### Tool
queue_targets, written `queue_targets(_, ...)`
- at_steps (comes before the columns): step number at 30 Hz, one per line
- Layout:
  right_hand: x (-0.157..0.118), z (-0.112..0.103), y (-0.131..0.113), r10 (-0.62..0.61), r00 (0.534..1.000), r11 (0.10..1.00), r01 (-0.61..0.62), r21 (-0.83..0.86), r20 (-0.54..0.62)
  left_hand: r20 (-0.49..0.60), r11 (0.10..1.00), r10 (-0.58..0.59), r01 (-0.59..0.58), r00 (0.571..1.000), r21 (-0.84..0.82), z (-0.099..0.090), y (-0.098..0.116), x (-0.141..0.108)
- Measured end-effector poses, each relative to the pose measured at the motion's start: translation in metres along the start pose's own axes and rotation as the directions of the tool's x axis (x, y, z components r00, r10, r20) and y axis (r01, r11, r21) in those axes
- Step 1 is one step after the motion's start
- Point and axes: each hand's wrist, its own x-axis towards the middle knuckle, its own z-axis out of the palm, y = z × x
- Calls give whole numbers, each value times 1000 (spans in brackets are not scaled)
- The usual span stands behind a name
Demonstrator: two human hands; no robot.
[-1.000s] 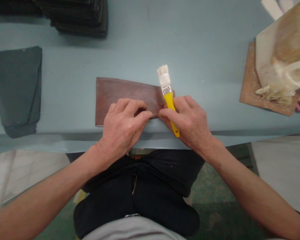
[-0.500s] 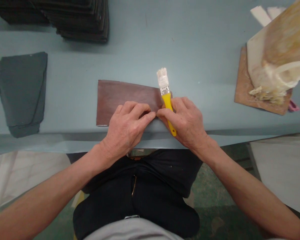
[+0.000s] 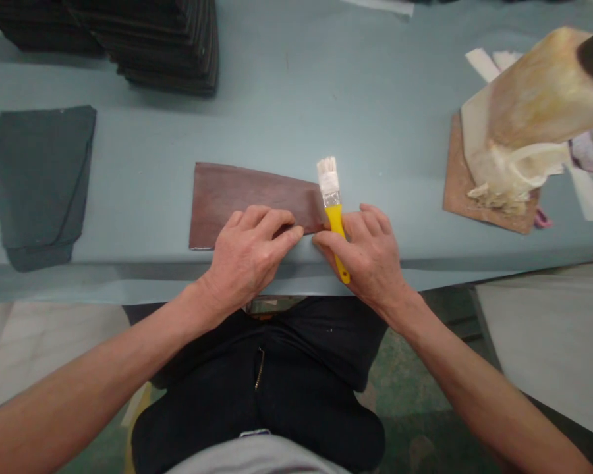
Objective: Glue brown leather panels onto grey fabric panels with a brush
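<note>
Left grip (image 3: pixel 250 253) is narrow, thumb and forefinger at the near edge of a brown leather-like panel (image 3: pixel 247 187); whether it pinches, I cannot tell. Right grip (image 3: pixel 363 247) holds a yellow-handled paintbrush (image 3: pixel 335 217), bristles away, probably leaving fingertips usable. Left grip and brush partly hide the panel, which lies on the worktop (image 3: pixel 405 131) between dark green sheets (image 3: pixel 39 178) and a residue-crusted container (image 3: pixel 518 99) on a brown board (image 3: pixel 454 178). Farther back rises a black stack (image 3: pixel 178 46).
</note>
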Motion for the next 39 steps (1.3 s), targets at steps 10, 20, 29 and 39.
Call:
queue_targets(10, -2, -9, 4, 190, 960, 973, -156, 167, -205, 83, 1000, -5, 4, 997, 12, -6, 9, -6)
queue_targets(20, 24, 18, -12, 297, 944, 945, -270, 185, -143, 51, 999, -44, 44, 998, -4, -2, 16, -13)
queue_targets(29, 28, 38, -30, 462, 886, 887, -459, 54, -50, -56, 998, -53, 51, 997, -33, 7, 17, -23)
queue_targets(39, 3, 26, -23, 486, 872, 874, -482, 68, -55, -72, 995, -57, 51, 996, -80, 7, 15, -25)
